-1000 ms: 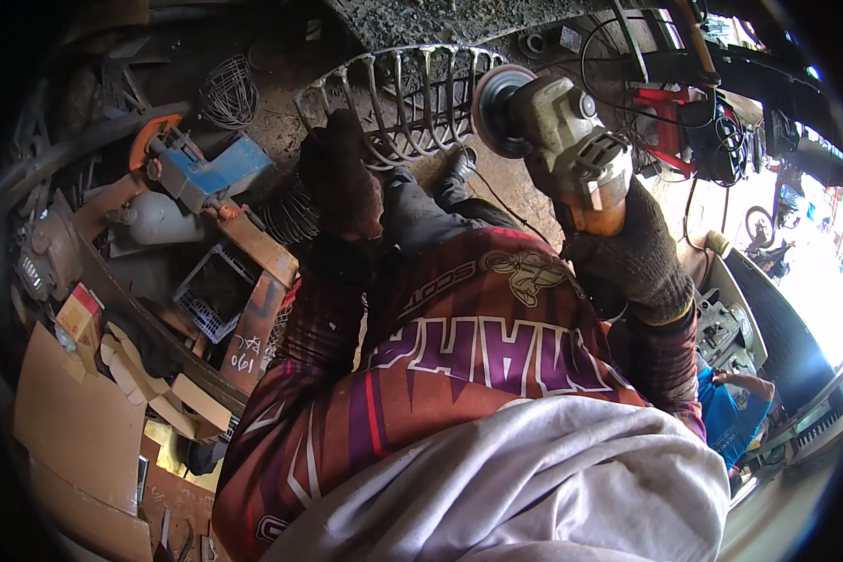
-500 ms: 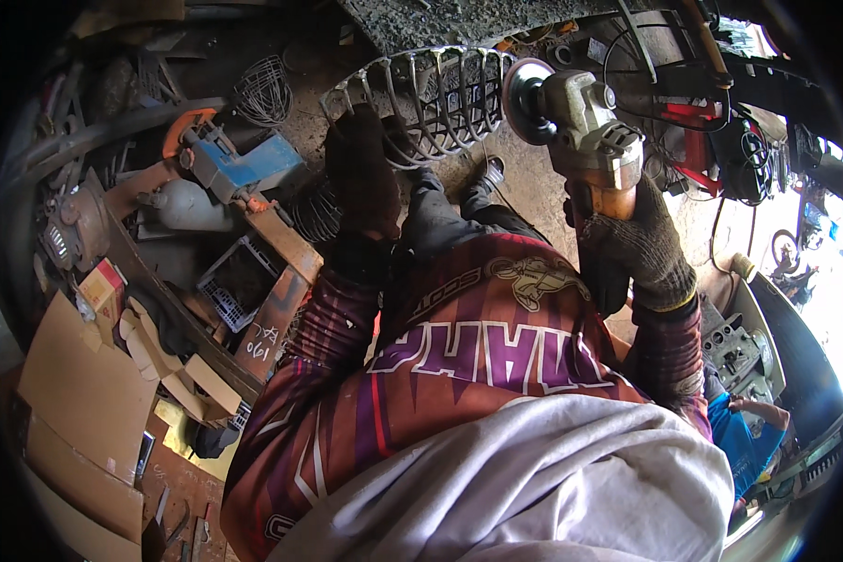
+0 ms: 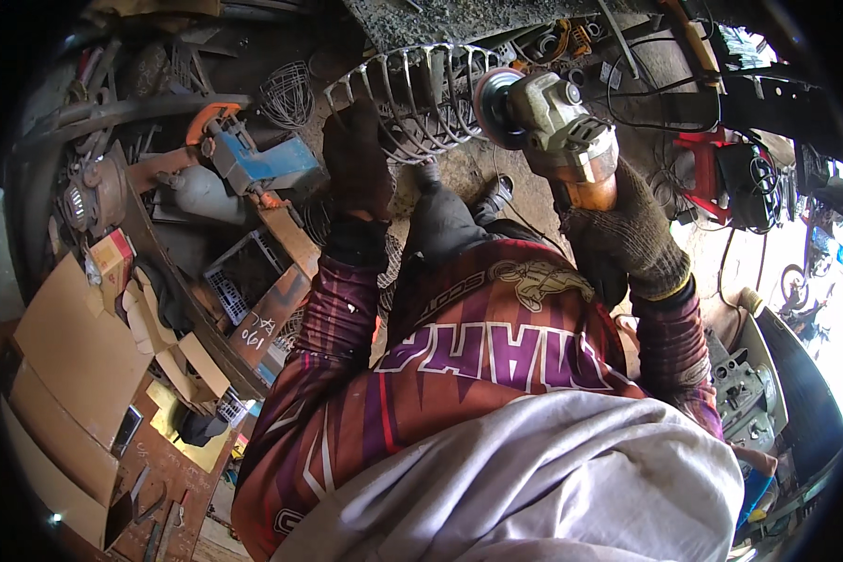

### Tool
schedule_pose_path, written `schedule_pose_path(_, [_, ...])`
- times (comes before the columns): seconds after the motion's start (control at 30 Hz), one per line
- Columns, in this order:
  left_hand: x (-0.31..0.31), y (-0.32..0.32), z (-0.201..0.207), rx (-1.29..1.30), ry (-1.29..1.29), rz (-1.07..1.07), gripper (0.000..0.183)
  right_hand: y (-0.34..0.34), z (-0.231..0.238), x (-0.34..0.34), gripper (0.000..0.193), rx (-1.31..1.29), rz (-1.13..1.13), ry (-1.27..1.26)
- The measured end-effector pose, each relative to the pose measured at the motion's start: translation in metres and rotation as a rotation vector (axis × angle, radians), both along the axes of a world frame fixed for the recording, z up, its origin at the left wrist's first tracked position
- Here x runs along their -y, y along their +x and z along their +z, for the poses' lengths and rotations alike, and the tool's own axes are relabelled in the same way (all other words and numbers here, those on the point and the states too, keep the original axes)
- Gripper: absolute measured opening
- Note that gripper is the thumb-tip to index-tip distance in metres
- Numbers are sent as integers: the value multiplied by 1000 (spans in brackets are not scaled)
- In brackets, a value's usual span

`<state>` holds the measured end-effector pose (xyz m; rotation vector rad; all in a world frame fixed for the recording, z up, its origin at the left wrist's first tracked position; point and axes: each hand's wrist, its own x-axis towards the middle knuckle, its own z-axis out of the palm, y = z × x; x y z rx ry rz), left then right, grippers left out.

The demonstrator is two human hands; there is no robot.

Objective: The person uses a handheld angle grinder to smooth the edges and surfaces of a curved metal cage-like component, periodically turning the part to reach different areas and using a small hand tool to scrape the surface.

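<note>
Barred metal frame: ahead, over stained floor | left hand: fingers grasping its left end | right hand: fingers wrapped round angle grinder | around: clutter, cardboard and blue machine at left.

through the head-worn left fisheye we look steeply down from above and behind the left hand and the right hand: the pale cloth lies nearest us, then the shirt, both closer than the hands; our upright view reaches forward beyond them and spreads wide past either hand to a dark, curved rim.
</note>
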<state>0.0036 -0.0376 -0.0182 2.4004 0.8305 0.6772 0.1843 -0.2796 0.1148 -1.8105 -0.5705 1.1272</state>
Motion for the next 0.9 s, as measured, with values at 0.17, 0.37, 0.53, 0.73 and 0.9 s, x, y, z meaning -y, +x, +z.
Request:
schedule_pose_path(0.17, [-4,-1,-14,-15,-281,94,37,2,-1,-4,62,-11,13,30])
schedule_pose_path(0.37, [-14,-2,-20,-82,-153,-67,32,-3,12,-25,66,-37,-24,-99])
schedule_pose_path(0.53, [-9,8,-3,-191,144,-90,27,-3,16,-41,72,62,4,-237])
schedule_pose_path(0.73, [-13,11,-10,-231,106,-93,20,-5,16,-55,78,-23,-74,-201])
schedule_pose_path(0.9, [-10,6,-17,-251,120,-30,12,-1,20,-61,79,-67,-24,-265])
